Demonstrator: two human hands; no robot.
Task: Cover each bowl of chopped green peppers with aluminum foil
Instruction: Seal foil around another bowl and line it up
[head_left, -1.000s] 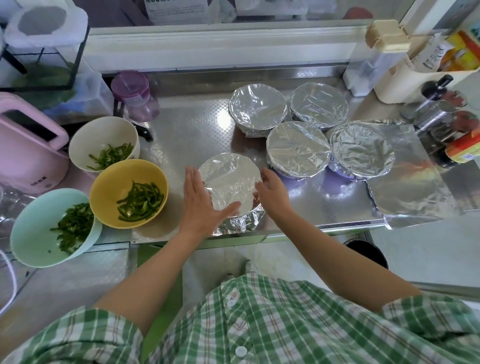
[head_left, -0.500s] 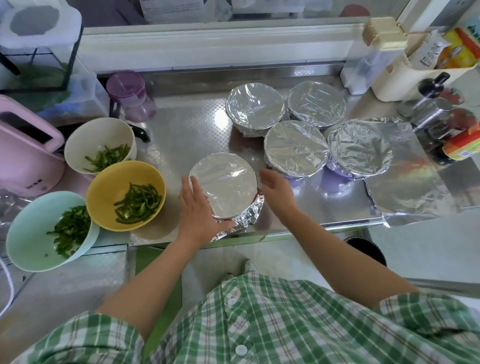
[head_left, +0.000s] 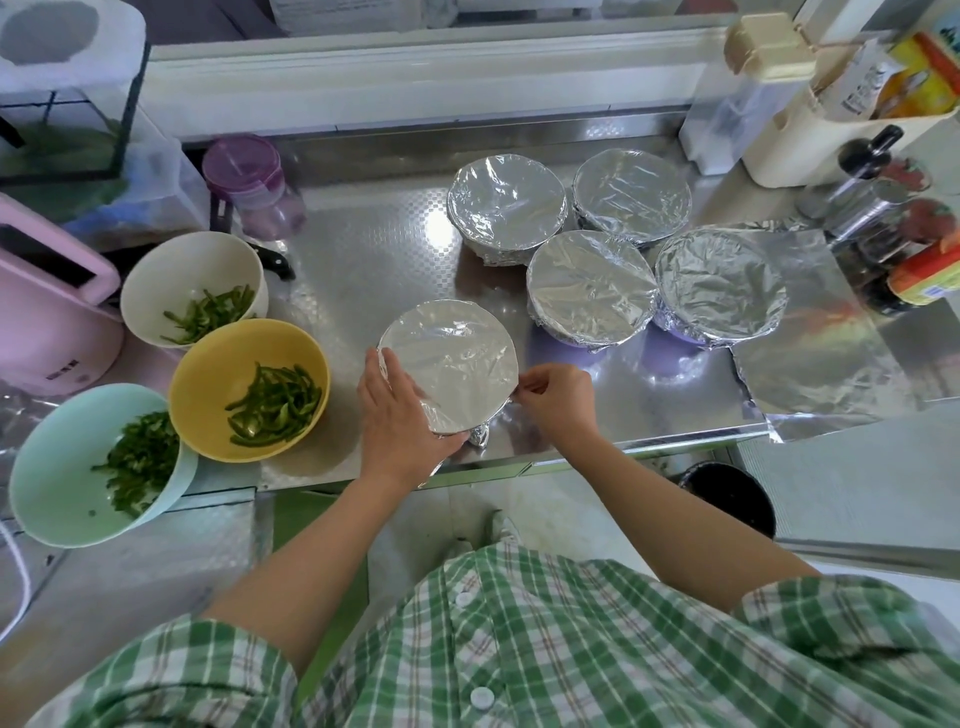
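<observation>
Left hand (head_left: 397, 415) curls round the near-left rim of the foil-topped bowl (head_left: 449, 361) at the counter's (head_left: 363, 249) front edge, I judge to brace it, while right hand (head_left: 560, 404) pinches foil (head_left: 480, 435) at its right rim to crimp it; 3 open pepper bowls (head_left: 218, 371) wait at left.

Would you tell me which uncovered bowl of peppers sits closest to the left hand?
The yellow bowl, just beside the left hand; the white bowl and mint-green bowl lie farther off.
</observation>
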